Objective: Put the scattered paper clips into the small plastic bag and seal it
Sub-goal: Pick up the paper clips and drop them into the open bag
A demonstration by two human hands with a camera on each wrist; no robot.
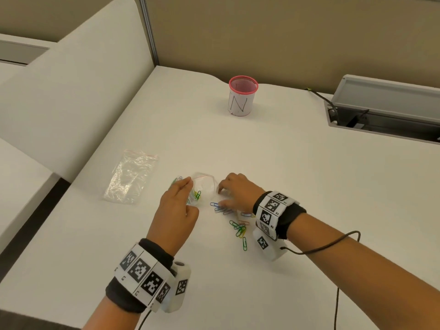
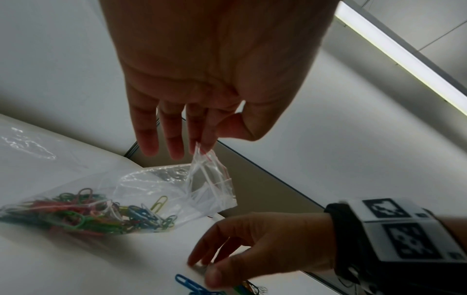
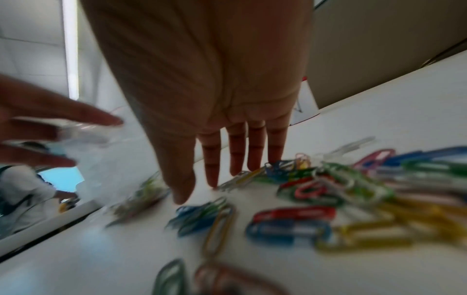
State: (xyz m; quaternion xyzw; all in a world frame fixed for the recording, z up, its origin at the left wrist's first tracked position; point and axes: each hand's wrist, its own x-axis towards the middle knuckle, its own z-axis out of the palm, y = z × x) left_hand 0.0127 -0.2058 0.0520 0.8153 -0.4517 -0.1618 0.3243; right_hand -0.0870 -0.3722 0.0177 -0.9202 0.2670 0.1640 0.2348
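The small clear plastic bag (image 1: 206,184) with a red zip line lies open on the white table, with several coloured paper clips (image 2: 76,219) inside it. My left hand (image 1: 189,181) pinches the bag's rim (image 2: 202,153) between thumb and forefinger and lifts it. My right hand (image 1: 220,196) is just right of the bag, its fingers fairly straight. Their fingertips (image 3: 213,183) touch the table beside the loose paper clips (image 1: 239,229). The loose clips (image 3: 328,189) spread under and behind that hand. Nothing shows between the right thumb and fingers.
A larger empty clear bag (image 1: 131,177) lies to the left. A pink mesh cup (image 1: 242,96) stands at the back. A grey cable tray (image 1: 381,108) is open at the back right. A low white partition (image 1: 71,103) runs along the left side.
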